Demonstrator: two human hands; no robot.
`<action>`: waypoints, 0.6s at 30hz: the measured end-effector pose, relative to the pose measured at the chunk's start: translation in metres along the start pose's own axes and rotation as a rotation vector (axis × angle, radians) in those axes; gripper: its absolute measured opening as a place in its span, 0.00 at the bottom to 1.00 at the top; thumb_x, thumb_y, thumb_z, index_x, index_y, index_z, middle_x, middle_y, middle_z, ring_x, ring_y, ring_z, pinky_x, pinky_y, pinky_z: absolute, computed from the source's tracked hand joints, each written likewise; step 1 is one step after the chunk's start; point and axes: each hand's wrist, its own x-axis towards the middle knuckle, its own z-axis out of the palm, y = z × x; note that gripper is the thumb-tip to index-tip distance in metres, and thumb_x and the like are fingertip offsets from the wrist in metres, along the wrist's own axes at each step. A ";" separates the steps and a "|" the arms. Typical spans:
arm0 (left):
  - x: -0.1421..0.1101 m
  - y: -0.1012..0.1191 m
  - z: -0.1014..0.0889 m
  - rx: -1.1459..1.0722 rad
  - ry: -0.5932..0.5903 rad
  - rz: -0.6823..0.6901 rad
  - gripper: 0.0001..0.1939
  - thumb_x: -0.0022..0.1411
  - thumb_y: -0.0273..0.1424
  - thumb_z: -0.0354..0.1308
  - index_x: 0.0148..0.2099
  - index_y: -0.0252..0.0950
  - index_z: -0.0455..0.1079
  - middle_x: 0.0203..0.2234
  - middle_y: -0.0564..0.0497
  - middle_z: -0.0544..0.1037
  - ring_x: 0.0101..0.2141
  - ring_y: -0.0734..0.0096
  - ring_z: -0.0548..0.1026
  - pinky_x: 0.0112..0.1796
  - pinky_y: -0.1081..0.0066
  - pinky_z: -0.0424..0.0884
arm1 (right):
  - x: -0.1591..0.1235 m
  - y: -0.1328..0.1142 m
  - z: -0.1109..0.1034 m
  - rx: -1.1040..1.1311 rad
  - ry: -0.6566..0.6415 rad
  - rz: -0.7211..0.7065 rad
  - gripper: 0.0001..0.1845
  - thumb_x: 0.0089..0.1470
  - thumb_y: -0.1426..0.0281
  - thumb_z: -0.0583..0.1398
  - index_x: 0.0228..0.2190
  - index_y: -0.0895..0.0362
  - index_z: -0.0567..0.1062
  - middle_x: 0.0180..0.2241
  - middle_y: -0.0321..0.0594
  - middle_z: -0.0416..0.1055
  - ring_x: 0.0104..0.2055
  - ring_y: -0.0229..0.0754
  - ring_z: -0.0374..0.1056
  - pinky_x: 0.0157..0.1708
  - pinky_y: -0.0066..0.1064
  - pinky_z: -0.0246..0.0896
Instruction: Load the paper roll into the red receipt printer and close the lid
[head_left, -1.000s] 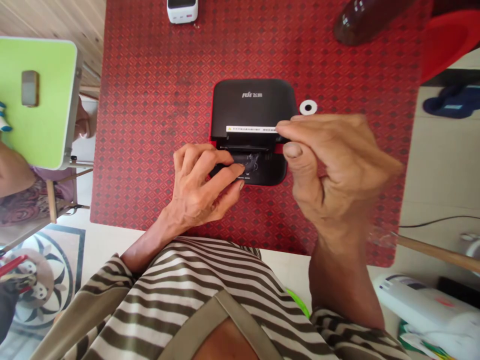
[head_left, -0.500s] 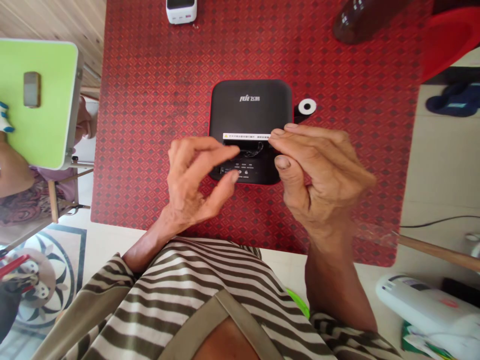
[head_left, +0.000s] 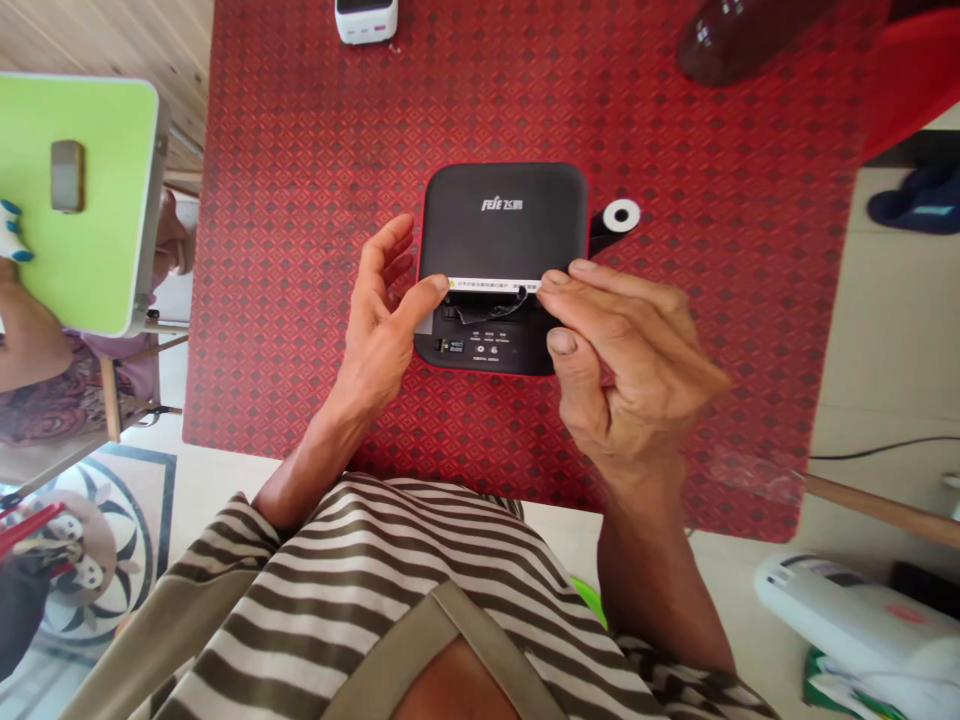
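Observation:
A black printer [head_left: 504,235] with a white brand mark and a red rim sits on the red patterned table, its lid lowered. Along the lid's front edge runs a white warning strip [head_left: 491,284]. Below it, a crumpled piece of clear film [head_left: 491,310] lies at the dark slot, above the button panel. My left hand [head_left: 386,310] is open at the printer's left side, its thumb tip on the strip's left end. The fingertips of my right hand [head_left: 626,360] rest on the lid's front right corner; its thumb stands apart, near the panel's right edge.
Just right of the printer is a black roll [head_left: 616,222] with a white ring-shaped end. A white device [head_left: 366,22] and a dark bottle [head_left: 720,45] are at the far side. Left, a phone [head_left: 67,176] lies on a green table [head_left: 112,250], where another person's arm [head_left: 26,300] rests.
The printer's lid came down. My left hand left the film and panel, opened, and shifted to the printer's left side. My right hand moved slightly left and down with the lid.

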 end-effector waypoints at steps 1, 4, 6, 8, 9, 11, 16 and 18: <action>0.000 0.000 -0.002 0.001 -0.007 0.001 0.43 0.75 0.65 0.82 0.80 0.59 0.75 0.83 0.47 0.81 0.84 0.34 0.78 0.84 0.38 0.78 | -0.001 0.000 0.000 0.001 -0.002 0.008 0.19 0.88 0.67 0.63 0.69 0.46 0.90 0.61 0.43 0.95 0.67 0.59 0.91 0.69 0.57 0.90; 0.001 -0.003 -0.006 0.013 -0.036 0.013 0.42 0.77 0.64 0.81 0.81 0.59 0.74 0.83 0.46 0.80 0.83 0.35 0.79 0.82 0.40 0.80 | -0.002 0.000 0.002 -0.007 -0.006 0.028 0.19 0.88 0.66 0.62 0.67 0.47 0.90 0.62 0.44 0.95 0.67 0.60 0.91 0.69 0.58 0.89; 0.000 -0.007 -0.007 0.040 -0.055 0.015 0.41 0.80 0.63 0.79 0.83 0.59 0.72 0.83 0.45 0.81 0.82 0.36 0.80 0.79 0.41 0.83 | -0.004 0.000 0.004 -0.010 0.011 0.025 0.19 0.88 0.66 0.63 0.69 0.46 0.90 0.61 0.43 0.95 0.66 0.59 0.92 0.68 0.57 0.90; 0.000 -0.009 -0.007 0.087 -0.058 0.010 0.39 0.82 0.63 0.76 0.83 0.58 0.71 0.83 0.44 0.81 0.80 0.38 0.82 0.76 0.43 0.85 | -0.006 0.000 0.007 0.000 0.048 0.012 0.22 0.87 0.68 0.64 0.72 0.43 0.88 0.61 0.41 0.96 0.65 0.58 0.93 0.66 0.56 0.91; -0.001 -0.010 -0.007 0.118 -0.053 0.005 0.39 0.83 0.63 0.75 0.84 0.58 0.71 0.83 0.43 0.81 0.79 0.39 0.83 0.75 0.43 0.86 | -0.007 0.000 0.009 0.014 0.066 0.009 0.24 0.87 0.68 0.65 0.74 0.41 0.87 0.61 0.40 0.96 0.65 0.57 0.93 0.66 0.55 0.91; -0.001 -0.010 -0.006 0.176 -0.046 -0.001 0.39 0.85 0.65 0.72 0.85 0.58 0.70 0.83 0.42 0.80 0.79 0.40 0.83 0.73 0.45 0.88 | -0.010 0.001 0.011 0.056 0.070 0.039 0.28 0.86 0.69 0.65 0.77 0.37 0.85 0.63 0.38 0.95 0.67 0.58 0.92 0.69 0.57 0.89; -0.005 -0.007 0.000 0.191 -0.045 0.030 0.44 0.84 0.72 0.68 0.86 0.56 0.69 0.83 0.41 0.80 0.80 0.40 0.82 0.72 0.48 0.87 | -0.011 -0.003 0.010 0.106 0.043 0.095 0.30 0.88 0.69 0.63 0.80 0.34 0.82 0.65 0.39 0.94 0.70 0.61 0.90 0.72 0.63 0.86; -0.009 -0.005 0.000 0.171 -0.031 0.018 0.43 0.84 0.72 0.68 0.85 0.56 0.70 0.82 0.41 0.81 0.80 0.41 0.82 0.72 0.48 0.87 | -0.012 -0.006 0.010 0.065 0.071 0.100 0.28 0.88 0.68 0.63 0.79 0.34 0.83 0.64 0.40 0.94 0.68 0.61 0.91 0.71 0.65 0.85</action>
